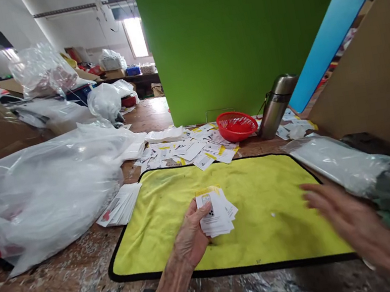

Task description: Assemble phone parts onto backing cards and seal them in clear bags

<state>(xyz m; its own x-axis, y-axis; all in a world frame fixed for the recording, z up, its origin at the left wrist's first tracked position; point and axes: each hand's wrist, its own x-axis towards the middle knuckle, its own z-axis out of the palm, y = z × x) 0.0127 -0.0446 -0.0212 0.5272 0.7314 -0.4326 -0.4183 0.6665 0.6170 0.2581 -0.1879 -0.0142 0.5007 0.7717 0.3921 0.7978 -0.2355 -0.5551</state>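
My left hand is closed on a small fanned stack of printed cards, with the thumb pressed on the top one. That card carries a yellow band and a picture of a phone-like device. Under the cards lies a yellow cloth mat with a black border. My right hand, blurred by motion, hovers at the mat's right side. Its fingers look stretched out and I see nothing in them.
Loose cards lie scattered behind the mat, near a red plastic basket and a tilted steel thermos. Stacked white cards and a bulky clear bag stand left. A plastic-wrapped bundle lies right; a green panel rises behind.
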